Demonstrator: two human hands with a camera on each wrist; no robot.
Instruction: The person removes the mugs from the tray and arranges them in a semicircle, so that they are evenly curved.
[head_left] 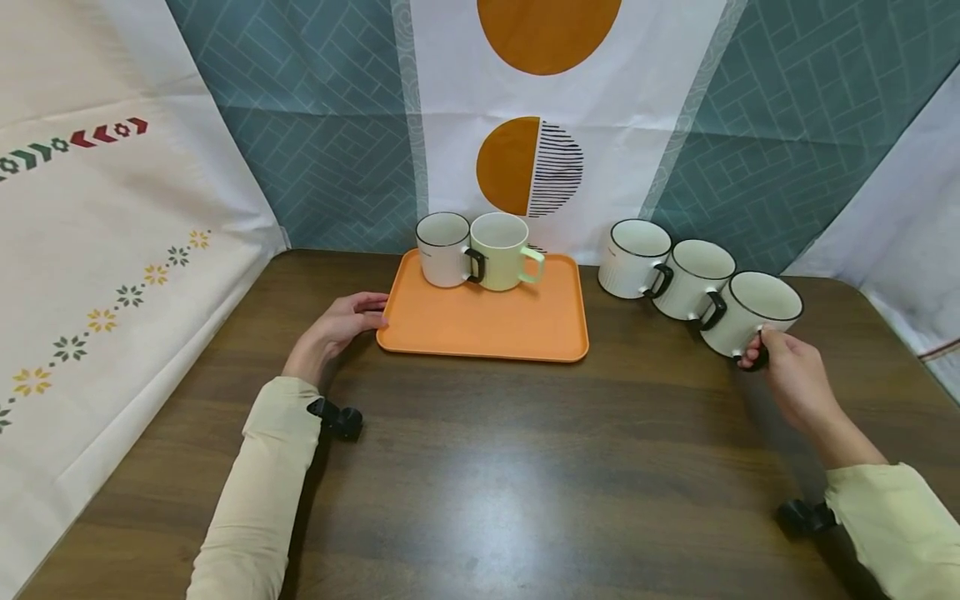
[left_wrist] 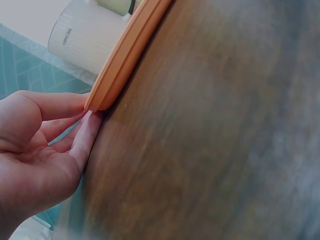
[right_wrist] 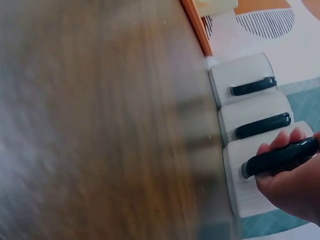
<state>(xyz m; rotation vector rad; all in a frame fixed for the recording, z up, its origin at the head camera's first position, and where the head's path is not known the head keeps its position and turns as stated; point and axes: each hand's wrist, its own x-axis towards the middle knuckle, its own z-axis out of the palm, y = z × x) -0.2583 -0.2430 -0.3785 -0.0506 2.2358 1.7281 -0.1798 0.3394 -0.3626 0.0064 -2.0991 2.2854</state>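
My left hand (head_left: 342,327) pinches the left rim of an orange tray (head_left: 480,329), with fingers and thumb at its edge in the left wrist view. On the tray's back part stand a white mug (head_left: 441,260) with a black handle and a pale green mug (head_left: 498,258), side by side. To the right, my right hand (head_left: 797,379) grips the black handle (right_wrist: 280,157) of the nearest white mug (head_left: 756,310), its fingers curled through it. That mug stands upright on the table.
Two more white mugs with black handles, a middle one (head_left: 693,279) and a far one (head_left: 633,254), stand in a slanting row beside the gripped mug. Behind the wooden table (head_left: 480,467) hangs a patterned cloth (head_left: 330,125). A white cloth (head_left: 135,333) borders the left side.
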